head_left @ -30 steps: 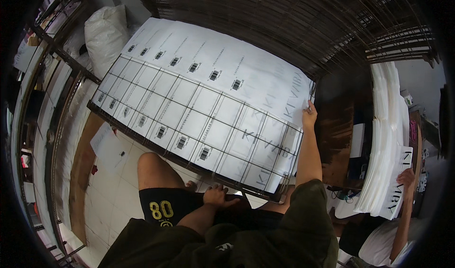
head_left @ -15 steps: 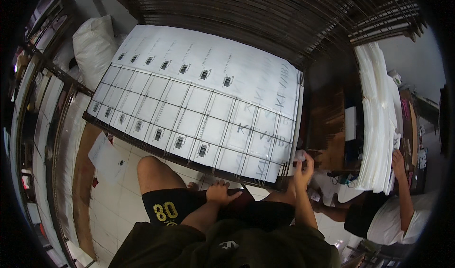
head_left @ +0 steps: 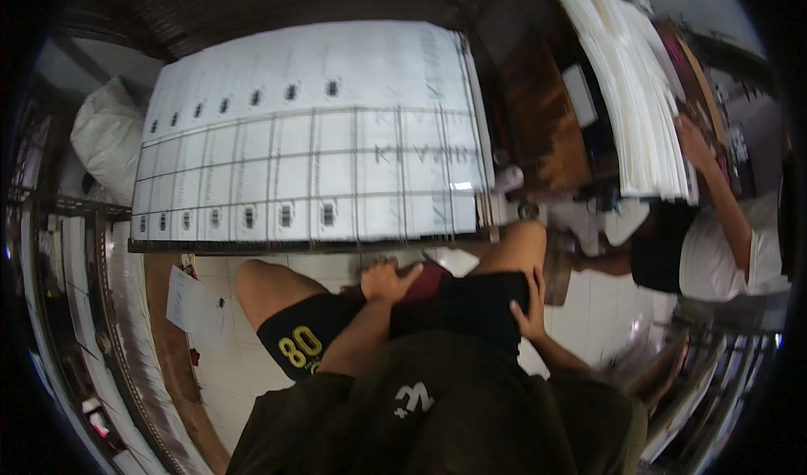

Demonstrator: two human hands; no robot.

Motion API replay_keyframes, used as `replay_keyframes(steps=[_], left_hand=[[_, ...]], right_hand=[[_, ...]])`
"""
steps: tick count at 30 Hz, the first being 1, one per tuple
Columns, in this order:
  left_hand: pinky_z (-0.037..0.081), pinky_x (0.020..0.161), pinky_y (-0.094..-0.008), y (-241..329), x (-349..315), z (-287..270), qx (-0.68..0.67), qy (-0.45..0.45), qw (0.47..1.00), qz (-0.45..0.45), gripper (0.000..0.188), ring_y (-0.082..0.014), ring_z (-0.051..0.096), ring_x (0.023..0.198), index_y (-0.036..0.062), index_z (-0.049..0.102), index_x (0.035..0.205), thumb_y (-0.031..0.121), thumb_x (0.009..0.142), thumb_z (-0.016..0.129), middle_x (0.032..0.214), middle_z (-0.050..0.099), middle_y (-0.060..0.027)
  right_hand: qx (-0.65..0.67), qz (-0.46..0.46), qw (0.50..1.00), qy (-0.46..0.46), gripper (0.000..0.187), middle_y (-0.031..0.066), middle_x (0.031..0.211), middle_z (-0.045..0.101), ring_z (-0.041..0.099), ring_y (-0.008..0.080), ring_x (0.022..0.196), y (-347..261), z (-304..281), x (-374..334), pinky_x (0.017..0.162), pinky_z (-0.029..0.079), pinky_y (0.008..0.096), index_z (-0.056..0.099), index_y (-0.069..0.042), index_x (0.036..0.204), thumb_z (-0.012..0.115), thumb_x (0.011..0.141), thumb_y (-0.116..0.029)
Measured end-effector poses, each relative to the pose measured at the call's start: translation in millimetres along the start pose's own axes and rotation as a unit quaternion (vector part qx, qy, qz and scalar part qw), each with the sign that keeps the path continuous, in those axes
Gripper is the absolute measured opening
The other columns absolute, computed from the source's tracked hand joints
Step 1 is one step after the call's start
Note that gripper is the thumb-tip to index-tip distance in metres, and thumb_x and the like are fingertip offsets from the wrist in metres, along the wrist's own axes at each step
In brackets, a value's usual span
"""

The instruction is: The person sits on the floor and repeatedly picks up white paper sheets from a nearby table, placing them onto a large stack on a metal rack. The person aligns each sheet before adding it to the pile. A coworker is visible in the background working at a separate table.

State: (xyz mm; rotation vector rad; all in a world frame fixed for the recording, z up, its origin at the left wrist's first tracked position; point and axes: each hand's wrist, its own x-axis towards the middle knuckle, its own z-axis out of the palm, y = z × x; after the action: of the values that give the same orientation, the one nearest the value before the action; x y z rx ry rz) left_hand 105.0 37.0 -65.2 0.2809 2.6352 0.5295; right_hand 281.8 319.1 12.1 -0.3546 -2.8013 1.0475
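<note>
My left hand (head_left: 387, 280) lies between my knees beside a dark red surface (head_left: 427, 282), its thumb stretched away from the fingers; nothing shows in it. Against the outer side of my right thigh rests my right hand (head_left: 531, 308), fingers apart and empty. In front of me a dark metal rack (head_left: 315, 245) carries a large white printed sheet (head_left: 336, 55) with rows of small black marks and handwriting, its near half covered by a wire grid (head_left: 294, 152). By the rack's right near corner is a small pale cylindrical thing (head_left: 508, 178), too blurred to name.
To the right, a co-worker's hand (head_left: 694, 139) touches a tall stack of white sheets (head_left: 635, 97). A white sack (head_left: 108, 139) stands at the far left. Racks (head_left: 71, 307) line the left side, and a loose white paper (head_left: 192, 303) lies below on the tiled floor (head_left: 235, 382).
My right hand has left the small pale thing near the rack's corner and come down onto my right thigh. My left hand stays between my knees. The view has turned to the right.
</note>
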Motion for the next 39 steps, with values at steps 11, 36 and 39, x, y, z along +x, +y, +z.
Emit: replay_keyframes(steps=[11,36,39], left_hand=[[0.05,0.079,-0.0426,-3,4,11,-0.006,0.047,0.998,0.029,0.07,-0.0319,0.062,0.094,0.0048,0.07,0.089,0.071,0.075,0.051,0.099,0.064,-0.0167],[0.049,0.08,-0.0425,-2,5,12,-0.006,0.033,0.999,0.017,0.063,-0.0311,0.062,0.095,0.0083,0.07,0.088,0.068,0.075,0.054,0.099,0.064,-0.0151],[0.049,0.081,-0.0424,1,4,10,-0.002,0.032,0.999,0.014,0.065,-0.0306,0.061,0.096,0.0079,0.07,0.089,0.069,0.075,0.053,0.1,0.063,-0.0149]], right_hand=[[0.151,0.362,0.914,0.103,0.104,0.0238,0.136,0.035,0.044,0.0325,0.121,17,1,50,0.1,0.039,0.0422,0.016,0.0,0.144,0.078,0.071,-0.041],[0.257,0.268,0.928,0.04,0.111,0.0212,0.148,0.021,0.031,0.0322,0.133,51,14,71,0.108,0.029,0.0378,0.008,-0.005,0.148,0.079,0.065,-0.021],[0.225,0.283,0.932,0.039,0.11,0.0215,0.147,0.023,0.029,0.0322,0.133,50,14,72,0.108,0.028,0.0379,0.009,-0.004,0.148,0.079,0.065,-0.023]])
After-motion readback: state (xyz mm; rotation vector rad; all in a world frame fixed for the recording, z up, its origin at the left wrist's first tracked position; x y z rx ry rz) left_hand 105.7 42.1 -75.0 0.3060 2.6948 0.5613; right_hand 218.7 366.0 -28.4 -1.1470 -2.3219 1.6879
